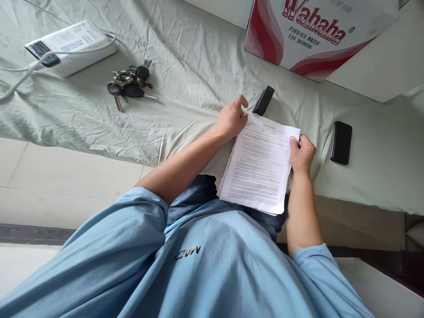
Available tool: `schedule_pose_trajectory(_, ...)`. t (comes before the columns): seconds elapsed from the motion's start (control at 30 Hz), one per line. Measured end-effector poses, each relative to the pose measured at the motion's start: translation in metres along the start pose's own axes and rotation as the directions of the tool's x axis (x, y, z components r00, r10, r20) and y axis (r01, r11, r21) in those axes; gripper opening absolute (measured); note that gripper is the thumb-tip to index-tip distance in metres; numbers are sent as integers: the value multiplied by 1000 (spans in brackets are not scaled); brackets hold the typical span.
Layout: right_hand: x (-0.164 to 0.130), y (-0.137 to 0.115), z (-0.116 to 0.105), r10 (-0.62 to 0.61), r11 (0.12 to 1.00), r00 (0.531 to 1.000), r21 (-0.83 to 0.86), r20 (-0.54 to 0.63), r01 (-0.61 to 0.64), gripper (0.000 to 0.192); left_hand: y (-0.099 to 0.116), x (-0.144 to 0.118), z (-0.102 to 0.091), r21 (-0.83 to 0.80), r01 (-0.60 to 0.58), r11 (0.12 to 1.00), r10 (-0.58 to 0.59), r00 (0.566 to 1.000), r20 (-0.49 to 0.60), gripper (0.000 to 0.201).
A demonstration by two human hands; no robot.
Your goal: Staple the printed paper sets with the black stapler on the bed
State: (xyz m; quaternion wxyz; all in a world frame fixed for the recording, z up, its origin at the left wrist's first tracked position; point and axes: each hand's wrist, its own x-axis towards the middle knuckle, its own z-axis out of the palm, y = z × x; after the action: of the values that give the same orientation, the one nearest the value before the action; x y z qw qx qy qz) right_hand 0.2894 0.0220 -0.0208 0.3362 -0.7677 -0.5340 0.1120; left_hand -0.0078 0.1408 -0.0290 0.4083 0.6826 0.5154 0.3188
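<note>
A thin stack of printed paper sheets [260, 163] tilts over my lap at the edge of the cloth-covered surface, its lower edges slightly uneven. My left hand [232, 117] is closed at the top left corner, thumb and curled fingers against the sheets. On the upper right edge, my right hand [302, 152] grips the stack with the thumb on top and the fingers behind. Just beyond the top edge, near my left hand, lies a narrow black object [264, 100] that looks like a stapler; its near end meets the paper's edge.
Pale green wrinkled cloth [185, 57] covers the surface. To the right lies a black phone [341, 142]. A bunch of keys [130, 84] and a white box [79, 46] with a cable across it lie left. A Wahaha water carton [311, 35] stands at the back.
</note>
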Motion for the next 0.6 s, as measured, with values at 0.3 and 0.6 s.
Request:
schedule_pose_trajectory(0.3,0,10,3,6,999,992,52,-127,1,45,4,0,-7,-57,-40,998,44,997,59,20)
schedule_pose_trajectory(0.6,5,10,5,69,997,977,45,-200,-61,40,13,4,-16,54,24,998,-34,980,197,14)
